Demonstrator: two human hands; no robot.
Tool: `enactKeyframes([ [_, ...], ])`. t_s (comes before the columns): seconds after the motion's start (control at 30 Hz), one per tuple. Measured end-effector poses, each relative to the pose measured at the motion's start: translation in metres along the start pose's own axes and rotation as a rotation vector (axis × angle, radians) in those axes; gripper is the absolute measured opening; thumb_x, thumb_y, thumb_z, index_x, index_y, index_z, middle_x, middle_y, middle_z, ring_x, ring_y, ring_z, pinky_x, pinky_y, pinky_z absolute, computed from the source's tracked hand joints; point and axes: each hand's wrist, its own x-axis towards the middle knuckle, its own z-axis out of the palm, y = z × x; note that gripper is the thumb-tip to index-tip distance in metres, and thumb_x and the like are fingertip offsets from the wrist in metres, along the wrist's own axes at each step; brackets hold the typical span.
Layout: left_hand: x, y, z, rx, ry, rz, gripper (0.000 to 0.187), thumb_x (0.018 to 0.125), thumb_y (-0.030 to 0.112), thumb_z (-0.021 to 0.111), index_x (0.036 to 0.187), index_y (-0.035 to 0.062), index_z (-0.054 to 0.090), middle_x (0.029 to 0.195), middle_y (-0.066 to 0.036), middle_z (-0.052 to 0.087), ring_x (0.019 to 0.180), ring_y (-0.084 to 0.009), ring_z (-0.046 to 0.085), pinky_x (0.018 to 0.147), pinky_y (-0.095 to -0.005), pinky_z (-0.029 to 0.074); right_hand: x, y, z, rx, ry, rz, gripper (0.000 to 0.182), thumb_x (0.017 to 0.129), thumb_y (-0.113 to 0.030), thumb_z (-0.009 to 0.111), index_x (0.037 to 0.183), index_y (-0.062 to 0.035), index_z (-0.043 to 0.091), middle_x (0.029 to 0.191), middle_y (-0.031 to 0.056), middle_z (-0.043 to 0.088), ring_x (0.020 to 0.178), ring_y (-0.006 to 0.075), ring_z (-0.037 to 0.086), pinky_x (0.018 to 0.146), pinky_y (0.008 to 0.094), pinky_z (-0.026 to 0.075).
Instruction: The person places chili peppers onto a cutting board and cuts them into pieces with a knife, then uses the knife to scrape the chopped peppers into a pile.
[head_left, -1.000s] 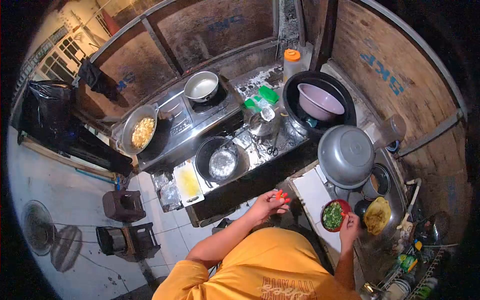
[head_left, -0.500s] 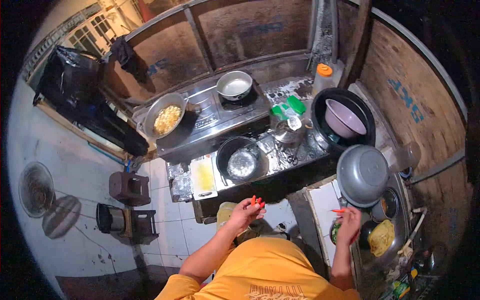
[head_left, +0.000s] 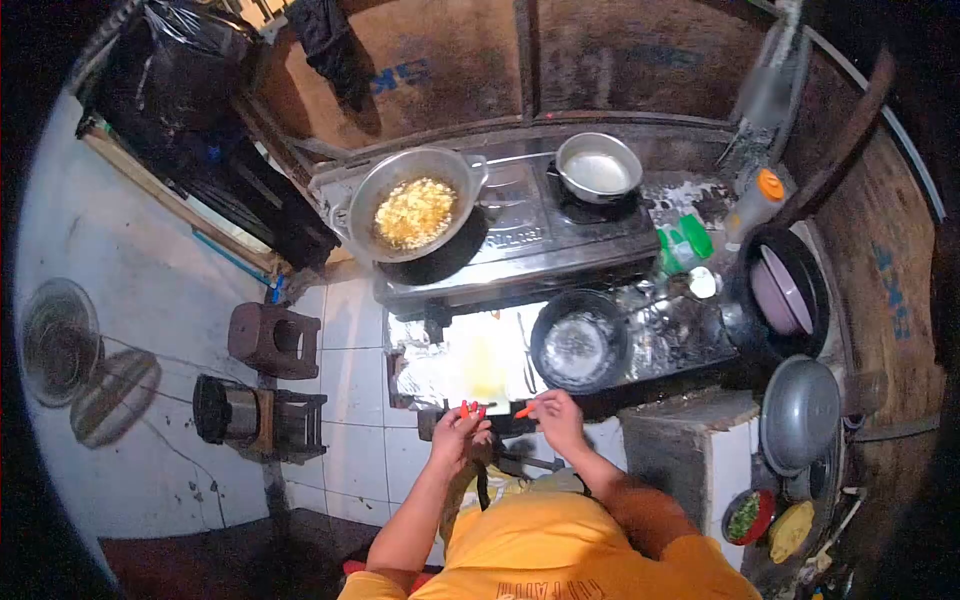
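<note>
My left hand (head_left: 454, 440) is closed around a few red chilies (head_left: 470, 409), whose ends stick out between the fingertips. Pinched in my right hand (head_left: 561, 422) is a single orange-red chili (head_left: 523, 411), pointing toward the left hand. Both hands hover at the front edge of the low counter, just before a brightly lit white cutting board (head_left: 497, 335) with a yellowish stain. To the right of the board is a black pan (head_left: 578, 342) with a pale, whitish bottom.
On the stove (head_left: 520, 235), a large wok (head_left: 412, 205) holds food frying in oil, beside a metal pot (head_left: 598, 167). A grey basin (head_left: 800, 415) and a red bowl of chopped greens (head_left: 748, 517) are at right. Dark stools (head_left: 275, 340) stand at left.
My right hand has swung left from the tiled ledge, bringing its chili close to my left hand. The view has shifted left and nearer the stove.
</note>
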Motion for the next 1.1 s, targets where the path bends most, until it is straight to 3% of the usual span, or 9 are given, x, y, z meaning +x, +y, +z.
enactKeyframes([
  [0.17,0.116,0.007,-0.067,0.055,0.02,0.009,0.024,0.096,0.008,0.062,0.118,0.0008,0.056,0.107,-0.012,0.07,0.086,-0.021,0.071,0.07,-0.031,0.059,0.108,0.11,0.083,-0.253,0.06,-0.121,0.015,0.091,-0.008,0.067,0.103,-0.0004,0.06,0.087,0.0095,0.07,0.077,0.0136,0.068,0.062,0.0258,0.053],
  [0.2,0.131,0.012,-0.065,0.064,0.045,0.011,0.024,0.095,0.007,0.062,0.117,-0.0014,0.055,0.106,-0.015,0.069,0.082,-0.0209,0.068,0.065,-0.0298,0.056,0.128,0.12,0.095,-0.314,0.175,-0.156,0.011,0.086,-0.009,0.071,0.092,-0.002,0.065,0.079,0.0137,0.071,0.076,0.0205,0.072,0.067,0.0319,0.055],
  [0.3,0.177,-0.007,-0.079,0.058,0.046,0.018,0.024,0.095,0.006,0.062,0.115,-0.004,0.054,0.105,-0.018,0.068,0.078,-0.0214,0.067,0.059,-0.0285,0.053,0.166,0.116,0.111,-0.622,0.204,-0.388,0.011,0.088,-0.01,0.069,0.094,-0.0019,0.066,0.079,0.0143,0.07,0.073,0.0219,0.071,0.064,0.0319,0.055],
  [0.4,0.198,-0.011,-0.067,0.157,0.052,0.137,0.023,0.096,0.009,0.062,0.114,-0.0027,0.054,0.104,-0.02,0.069,0.077,-0.0214,0.069,0.061,-0.0298,0.054,0.185,0.135,0.117,-0.518,0.199,-0.344,0.018,0.086,-0.014,0.07,0.1,-0.0027,0.067,0.087,0.0149,0.07,0.07,0.0247,0.07,0.062,0.0329,0.054],
  [0.53,0.216,-0.033,-0.054,0.15,0.116,0.226,0.023,0.095,0.01,0.064,0.113,-0.0026,0.056,0.101,-0.018,0.07,0.073,-0.0193,0.068,0.06,-0.0295,0.055,0.166,0.129,0.102,-0.585,0.137,-0.386,0.024,0.084,-0.01,0.068,0.107,-0.0033,0.066,0.1,0.0143,0.066,0.063,0.0229,0.064,0.061,0.0353,0.052],
  [0.63,0.217,-0.033,-0.051,0.303,0.146,0.292,0.023,0.094,0.011,0.065,0.112,-0.0028,0.059,0.091,-0.016,0.072,0.07,-0.0169,0.068,0.058,-0.027,0.055,0.126,0.103,0.09,-0.534,0.001,-0.369,0.016,0.084,-0.005,0.066,0.1,-0.0028,0.067,0.087,0.0133,0.064,0.064,0.0241,0.06,0.058,0.0343,0.048],
  [0.77,0.196,-0.008,-0.044,0.611,0.167,0.359,0.034,0.092,0.019,0.068,0.116,-0.0043,0.063,0.089,-0.018,0.073,0.071,-0.0168,0.07,0.062,-0.029,0.056,0.09,0.13,0.066,-0.484,-0.036,-0.395,0.016,0.089,-0.007,0.065,0.105,-0.005,0.069,0.082,0.0089,0.066,0.062,0.0145,0.06,0.057,0.0296,0.048],
  [0.83,0.189,-0.002,-0.048,1.011,0.229,0.593,0.037,0.088,0.023,0.071,0.115,-0.0023,0.067,0.086,-0.017,0.072,0.075,-0.0196,0.071,0.068,-0.031,0.056,0.078,0.137,0.053,-0.427,-0.048,-0.503,0.017,0.089,-0.007,0.066,0.105,-0.006,0.07,0.084,0.0087,0.067,0.059,0.0138,0.059,0.056,0.0278,0.047],
  [1.1,0.18,-0.015,-0.073,1.238,0.209,0.716,0.047,0.088,0.032,0.069,0.117,-0.0046,0.065,0.096,-0.023,0.072,0.089,-0.0338,0.072,0.079,-0.0395,0.056,0.018,0.183,0.035,-0.39,0.026,-0.461,0.016,0.088,-0.009,0.068,0.104,-0.0065,0.07,0.085,0.0074,0.065,0.062,0.0112,0.058,0.058,0.0267,0.048],
])
